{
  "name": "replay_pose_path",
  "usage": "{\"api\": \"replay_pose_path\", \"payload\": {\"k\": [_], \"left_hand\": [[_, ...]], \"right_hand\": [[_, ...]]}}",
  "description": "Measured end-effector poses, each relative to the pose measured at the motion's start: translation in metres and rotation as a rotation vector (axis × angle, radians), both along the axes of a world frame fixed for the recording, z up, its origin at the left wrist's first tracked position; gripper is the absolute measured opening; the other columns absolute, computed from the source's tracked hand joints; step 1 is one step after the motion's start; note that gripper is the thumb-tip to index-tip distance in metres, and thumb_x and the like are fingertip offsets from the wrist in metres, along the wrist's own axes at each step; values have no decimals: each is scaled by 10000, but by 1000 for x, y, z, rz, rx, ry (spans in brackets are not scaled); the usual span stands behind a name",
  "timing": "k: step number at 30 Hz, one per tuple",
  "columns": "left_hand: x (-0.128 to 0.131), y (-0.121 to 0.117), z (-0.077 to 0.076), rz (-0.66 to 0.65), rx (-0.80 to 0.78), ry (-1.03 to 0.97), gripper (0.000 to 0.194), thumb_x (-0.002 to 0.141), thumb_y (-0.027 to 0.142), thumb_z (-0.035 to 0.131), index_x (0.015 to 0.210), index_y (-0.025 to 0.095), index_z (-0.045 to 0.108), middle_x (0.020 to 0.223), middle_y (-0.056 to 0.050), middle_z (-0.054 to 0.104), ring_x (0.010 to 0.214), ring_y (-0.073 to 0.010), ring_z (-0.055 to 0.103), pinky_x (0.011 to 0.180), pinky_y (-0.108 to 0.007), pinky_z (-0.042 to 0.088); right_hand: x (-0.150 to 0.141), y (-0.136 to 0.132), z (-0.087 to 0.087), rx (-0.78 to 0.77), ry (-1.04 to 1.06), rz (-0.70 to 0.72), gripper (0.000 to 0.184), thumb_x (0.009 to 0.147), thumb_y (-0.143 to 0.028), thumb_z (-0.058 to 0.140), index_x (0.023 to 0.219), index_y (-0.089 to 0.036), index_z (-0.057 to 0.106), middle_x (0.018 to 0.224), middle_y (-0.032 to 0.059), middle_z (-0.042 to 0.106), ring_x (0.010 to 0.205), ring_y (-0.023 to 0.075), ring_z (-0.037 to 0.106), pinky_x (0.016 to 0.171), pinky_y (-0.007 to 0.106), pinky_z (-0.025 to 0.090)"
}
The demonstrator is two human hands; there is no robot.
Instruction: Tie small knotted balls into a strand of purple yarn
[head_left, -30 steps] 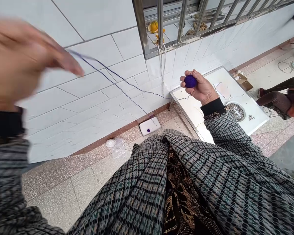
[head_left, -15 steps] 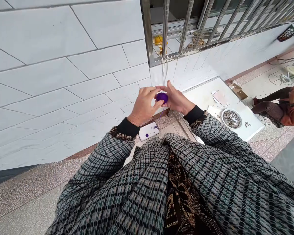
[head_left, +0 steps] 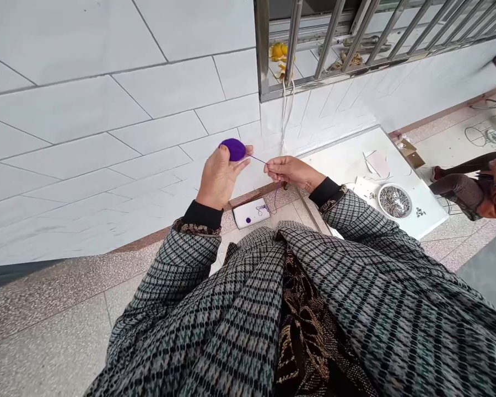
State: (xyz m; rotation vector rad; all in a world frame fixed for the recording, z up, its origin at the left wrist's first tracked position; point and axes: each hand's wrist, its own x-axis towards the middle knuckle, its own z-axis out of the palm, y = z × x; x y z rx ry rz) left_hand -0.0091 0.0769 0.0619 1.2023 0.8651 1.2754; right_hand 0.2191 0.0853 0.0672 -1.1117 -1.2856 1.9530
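My left hand (head_left: 221,173) grips a ball of purple yarn (head_left: 233,149) between thumb and fingers, in front of the tiled wall. A taut purple strand (head_left: 257,159) runs from the ball to my right hand (head_left: 293,172), whose fingertips pinch it. Below the right hand the strand hangs loose towards the floor. Down there a white board or box lid (head_left: 242,214) lies on the floor, with a small purple ball (head_left: 248,220) and loose tangled yarn (head_left: 262,210) on it.
A white table (head_left: 425,223) at right holds a bowl of small dark pieces (head_left: 394,201) and some paper. Metal window bars (head_left: 333,41) run above it, with white cords (head_left: 286,116) hanging down. Another person (head_left: 477,187) is at far right, beyond a cardboard box (head_left: 411,154).
My hands have moved apart. The left hand has carried the yarn ball left and slightly up, and the strand is now stretched between it and my right hand.
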Motion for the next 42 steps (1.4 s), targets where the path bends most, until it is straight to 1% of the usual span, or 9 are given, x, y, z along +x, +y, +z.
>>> {"api": "replay_pose_path", "payload": {"k": [6,12,18,23,30,33,36,38,42], "left_hand": [[-12,-4,-6,-16,87,344,580,985,762,658,1251,247,651,1136,-107,765,963,-227,797,948,-417,677],[-6,-8,4,-46,137,598,380,992,411,754,1321,233,688,1277,-90,762,1120,-240,753,956,-385,665],[-6,-5,-16,-122,73,527,598,1014,452,682,1578,289,567,996,-32,722,745,-174,699,702,-327,624],[4,-10,-50,-21,-87,468,254,1031,399,590,1106,213,747,735,-11,649,557,-132,528,599,-288,538],[15,-28,-50,-322,42,681,268,961,363,544,861,185,717,883,-79,776,824,-199,669,854,-350,549],[8,-18,-52,-395,114,751,235,936,347,539,826,205,691,867,-72,750,821,-204,643,847,-350,516],[2,-6,-74,-398,62,727,219,898,361,549,796,207,666,846,-65,717,821,-210,630,840,-350,502],[4,-6,-97,-376,-68,660,223,883,385,557,779,204,635,788,-47,672,786,-206,603,811,-343,497],[21,-28,-138,-429,-259,544,213,864,380,546,762,199,596,739,-28,621,750,-191,562,797,-337,486]], "right_hand": [[-18,-3,1,243,-180,-253,57,1042,-214,754,1090,-184,763,1119,71,724,918,138,627,759,215,546],[-38,-13,22,13,118,-159,489,981,-377,885,1367,-205,640,922,-2,676,755,88,622,693,175,574],[-35,-12,17,-181,204,-226,355,982,-324,863,1245,-208,655,877,-3,678,714,96,617,628,180,590],[-27,-9,16,-248,261,-350,323,980,-362,854,1062,-200,587,897,15,665,764,108,663,689,200,629],[-15,1,-32,71,-256,-351,272,862,-136,777,1005,-201,555,956,7,633,800,118,592,733,243,564],[-9,-7,-54,139,-484,-28,280,740,-48,785,928,-172,620,917,20,647,855,153,571,791,274,527],[-2,-21,-66,-96,-286,293,262,737,-104,774,970,-162,671,894,21,676,777,149,596,715,271,525],[0,-26,-71,-266,-65,258,331,751,-159,774,1064,-167,664,936,19,693,721,128,616,677,263,543],[-3,-20,-93,-358,105,-130,370,812,-264,801,1106,-179,593,928,4,682,730,118,659,700,252,578]]}}
